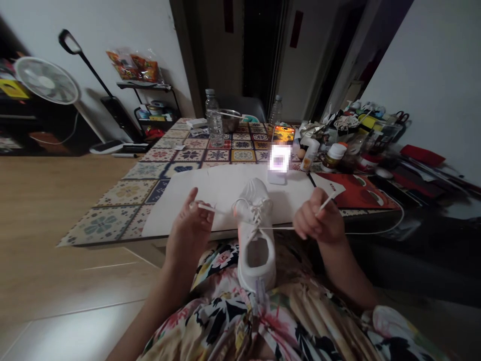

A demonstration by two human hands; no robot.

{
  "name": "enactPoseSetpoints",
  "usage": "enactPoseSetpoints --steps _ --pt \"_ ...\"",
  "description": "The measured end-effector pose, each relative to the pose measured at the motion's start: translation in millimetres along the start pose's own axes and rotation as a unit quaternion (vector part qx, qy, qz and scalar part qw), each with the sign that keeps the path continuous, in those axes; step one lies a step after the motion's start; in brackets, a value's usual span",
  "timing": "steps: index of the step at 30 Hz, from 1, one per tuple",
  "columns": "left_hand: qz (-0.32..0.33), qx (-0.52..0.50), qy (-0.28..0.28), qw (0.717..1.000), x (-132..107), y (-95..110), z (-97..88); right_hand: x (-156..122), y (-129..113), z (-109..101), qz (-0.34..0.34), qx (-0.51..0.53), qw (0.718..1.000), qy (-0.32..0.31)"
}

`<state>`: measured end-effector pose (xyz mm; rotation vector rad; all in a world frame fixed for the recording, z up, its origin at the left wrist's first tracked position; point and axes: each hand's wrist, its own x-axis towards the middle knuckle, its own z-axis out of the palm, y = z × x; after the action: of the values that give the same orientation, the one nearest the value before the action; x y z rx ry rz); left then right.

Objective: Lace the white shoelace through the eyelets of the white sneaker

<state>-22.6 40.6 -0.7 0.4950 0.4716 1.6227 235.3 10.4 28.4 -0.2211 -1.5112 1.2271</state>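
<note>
A white sneaker (245,245) rests between my lap and the table edge, its toe pointing away from me and its opening toward me. White laces (257,213) criss-cross over its tongue. On the left, my left hand (193,218) has its fingers curled around one lace end, with the thumb raised. My right hand (317,215) is closed around the other lace, which runs taut sideways from the shoe, and a short end sticks up out of the fist. Both hands are apart from the shoe itself.
White paper (195,185) covers the table's near part over a patterned tablecloth (128,193). A lit phone (280,155) stands beyond the shoe. Water bottles (214,120) and a bowl (230,123) are farther back. Jars (334,156) and clutter crowd the right, beside a red printed sheet (356,190).
</note>
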Motion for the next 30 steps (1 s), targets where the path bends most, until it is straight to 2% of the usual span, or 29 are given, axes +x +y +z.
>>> enactPoseSetpoints --steps 2,4,6,7,9,11,14,16,18,21,23,26,28,30 --pt "-0.051 -0.034 -0.014 0.998 4 4 -4.7 -8 -7 -24 0.032 -0.132 0.99 -0.034" --pt "-0.089 -0.055 -0.04 0.994 3 5 -6.6 -14 -11 -41 0.074 -0.264 0.956 -0.104" --pt "-0.116 -0.06 -0.073 0.989 -2 4 -5.7 -15 -9 -51 0.103 -0.336 0.925 -0.145" --pt "-0.125 -0.051 -0.091 0.987 -5 3 -4.5 -12 -6 -54 0.112 -0.359 0.915 -0.146" --pt "-0.133 -0.009 -0.127 0.983 -9 1 -1.6 2 3 -60 0.12 -0.422 0.89 -0.122" --pt "-0.126 0.046 -0.157 0.978 -12 -1 1.0 22 15 -71 0.117 -0.497 0.857 -0.068" --pt "-0.126 0.12 -0.174 0.969 -14 -2 1.9 51 30 -95 0.098 -0.603 0.792 0.0" --pt "-0.139 0.174 -0.171 0.96 -14 -3 -0.4 63 36 -111 0.091 -0.656 0.749 0.017" --pt "-0.145 0.245 -0.181 0.942 -13 -4 -4.2 71 38 -124 0.086 -0.693 0.715 0.026" --pt "-0.133 0.37 -0.217 0.893 -12 -5 -8.6 80 35 -131 0.076 -0.728 0.68 0.048" --pt "-0.125 0.44 -0.23 0.859 -13 -3 -8.6 83 32 -127 0.057 -0.727 0.68 0.075" --pt "-0.111 0.506 -0.259 0.815 -15 0 -5.7 77 23 -104 0.038 -0.677 0.732 0.07" --pt "-0.082 0.545 -0.284 0.785 -17 2 -4.2 62 16 -79 0.049 -0.639 0.767 0.004" --pt "-0.046 0.583 -0.292 0.757 -18 3 -3.9 41 8 -49 0.066 -0.598 0.794 -0.092"
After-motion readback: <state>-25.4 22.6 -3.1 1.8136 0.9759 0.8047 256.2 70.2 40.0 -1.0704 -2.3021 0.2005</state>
